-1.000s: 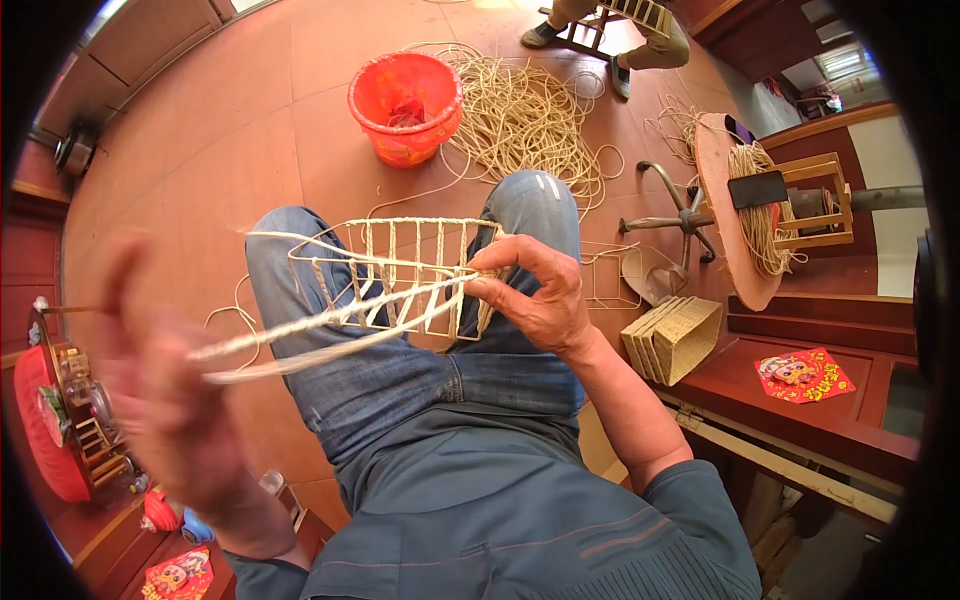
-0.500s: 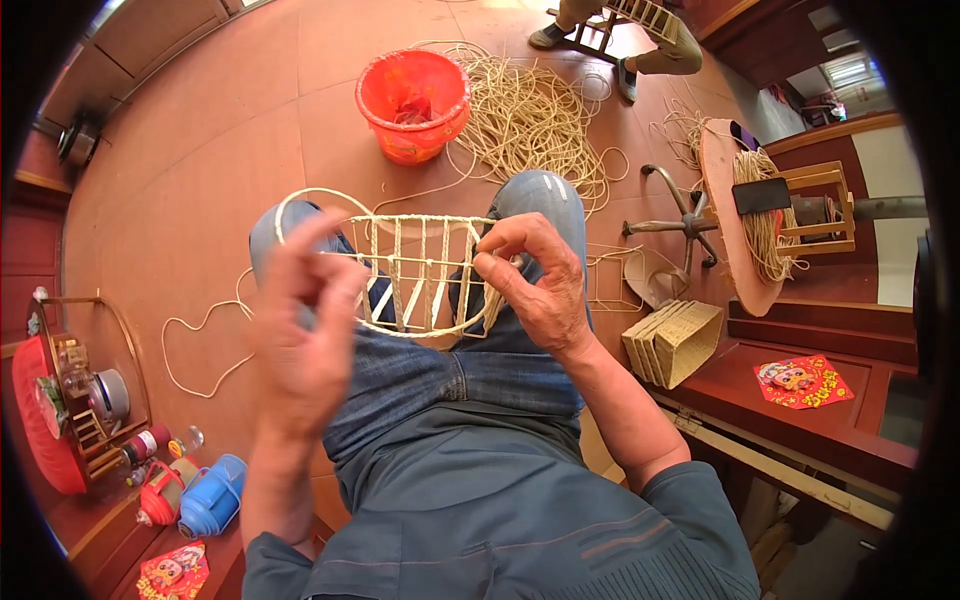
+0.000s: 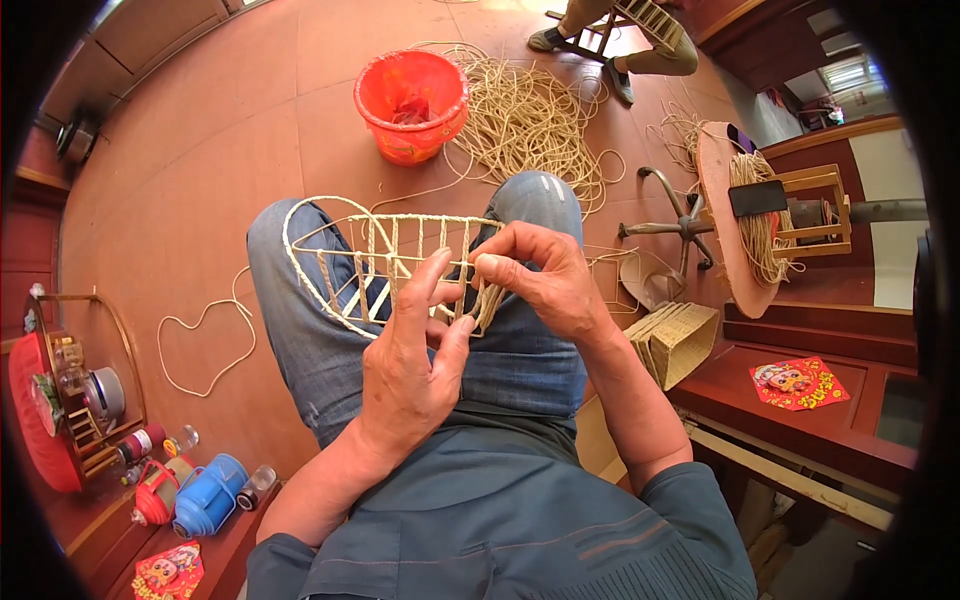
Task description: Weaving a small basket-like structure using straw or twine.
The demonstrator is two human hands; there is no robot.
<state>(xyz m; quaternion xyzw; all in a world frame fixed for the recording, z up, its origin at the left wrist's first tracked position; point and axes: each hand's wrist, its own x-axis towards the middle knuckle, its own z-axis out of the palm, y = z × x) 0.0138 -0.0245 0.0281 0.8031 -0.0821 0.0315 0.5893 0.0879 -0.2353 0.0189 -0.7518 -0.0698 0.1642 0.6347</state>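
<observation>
A small open frame wrapped in pale twisted cord (image 3: 418,218), like an unfinished basket, lies across my thighs with crossing ribs and uprights. A loop of cord (image 3: 287,232) curves out over its left part. My right hand (image 3: 550,280) is closed, thumb and forefinger pinched on the cord at the frame's right end, where strands hang down. My left hand (image 3: 412,365) is at the frame's lower right, forefinger stretched up and thumb apart from it. The curled fingers behind are partly hidden.
A red bucket (image 3: 412,110) stands ahead beside a heap of cord (image 3: 525,125). At right are woven baskets (image 3: 672,340) and a round board (image 3: 712,220) with a cord reel. Blue (image 3: 210,495) and red flasks (image 3: 160,490) stand at left. Another person's legs (image 3: 650,62) show far right.
My left hand has swung right and down from the left side, up to the frame's right part. The cord loop has settled lower. My right hand keeps its pinch.
</observation>
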